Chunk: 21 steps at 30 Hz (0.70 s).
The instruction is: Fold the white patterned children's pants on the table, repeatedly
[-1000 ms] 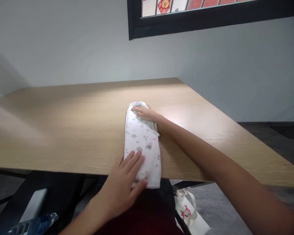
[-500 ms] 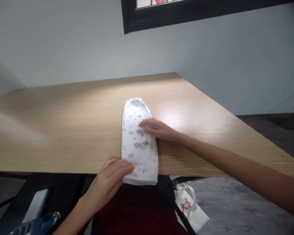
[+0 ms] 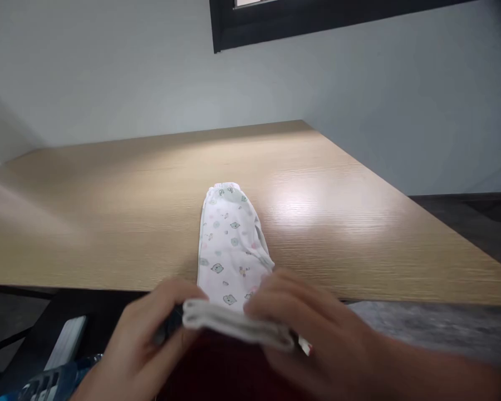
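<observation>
A white cloth garment [image 3: 227, 250], printed with small green and pink figures, lies lengthwise on the table. Its narrow gathered end points away from me, and its wider near end is lifted off the front edge, showing a thick layered hem. My left hand [image 3: 146, 328] grips that near end at its left corner, thumb below and fingers above. On the right corner, my right hand [image 3: 313, 323] is closed on the same end, blurred by motion. Some of the cloth under the right fingers is hidden.
The wooden table [image 3: 129, 211] runs back to a grey wall [image 3: 359, 100] with a dark window frame [image 3: 317, 25]. Below the table's front edge at left are a plastic bottle [image 3: 62, 381] and a white strip-like object [image 3: 67, 340].
My right hand has come back from the middle of the garment to its near right corner. Both hands now hold the near end, which has been pulled toward me and raised.
</observation>
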Motion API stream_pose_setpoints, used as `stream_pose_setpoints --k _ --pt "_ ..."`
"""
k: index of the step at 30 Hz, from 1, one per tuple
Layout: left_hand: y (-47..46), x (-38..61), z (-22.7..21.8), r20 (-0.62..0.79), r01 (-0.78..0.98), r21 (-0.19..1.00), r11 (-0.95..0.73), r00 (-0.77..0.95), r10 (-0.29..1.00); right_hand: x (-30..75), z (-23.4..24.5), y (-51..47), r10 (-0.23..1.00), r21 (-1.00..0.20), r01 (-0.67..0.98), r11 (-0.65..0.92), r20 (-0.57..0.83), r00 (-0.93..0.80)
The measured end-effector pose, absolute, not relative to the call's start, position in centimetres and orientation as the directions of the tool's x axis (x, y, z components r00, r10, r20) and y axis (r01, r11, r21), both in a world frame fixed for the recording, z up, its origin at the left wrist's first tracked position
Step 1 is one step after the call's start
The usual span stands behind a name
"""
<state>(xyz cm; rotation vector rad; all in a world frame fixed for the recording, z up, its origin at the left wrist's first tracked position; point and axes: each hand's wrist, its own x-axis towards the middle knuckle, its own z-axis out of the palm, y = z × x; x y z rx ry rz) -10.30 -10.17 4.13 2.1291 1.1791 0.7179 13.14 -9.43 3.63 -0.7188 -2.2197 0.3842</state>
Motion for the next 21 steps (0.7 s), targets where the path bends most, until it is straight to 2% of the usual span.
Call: stream_pose_setpoints --k 3,7,9,12,14,16,18,21 --pt "-5.8 -9.6 5.5 0.210 0.634 0.693 -0.342 0.276 0.938 12.9 4.7 -4.4 0.695 -0.551 0.427 0.717 0.519 -0.498" --pt "4.0 -8.0 5.0 0.177 0.707 0.660 -0.255 0.183 0.967 11.9 4.2 5.1 0.863 -0.673 0.551 0.493 0.302 -0.405" --pt "8.2 -7.4 3.8 0.155 0.757 0.612 -0.230 0.170 0.973 11.4 3.2 8.9 0.913 -0.657 0.638 0.402 0.238 -0.330" --pt "11.2 -7.1 1.5 0.155 0.810 0.543 -0.222 0.163 0.974 11.0 1.1 11.9 0.940 -0.524 0.780 0.342 0.199 -0.279" --pt "10.9 -7.2 0.4 0.211 0.838 0.480 -0.259 0.176 0.961 10.9 0.2 11.8 0.920 -0.404 0.836 0.372 0.282 -0.273" --pt "9.6 -7.2 -0.1 0.276 0.846 0.407 -0.343 0.244 0.930 10.9 -0.3 10.4 0.843 -0.301 0.831 0.468 0.433 -0.318" --pt "8.3 -6.8 -0.2 0.301 0.827 0.336 -0.450 0.359 0.884 10.6 -0.4 8.6 0.724 -0.230 0.755 0.614 0.545 -0.422" --pt "7.5 -5.6 -0.6 0.255 0.780 0.261 -0.569 0.513 0.820 9.7 -0.8 6.7 0.600 -0.214 0.607 0.765 0.576 -0.555"
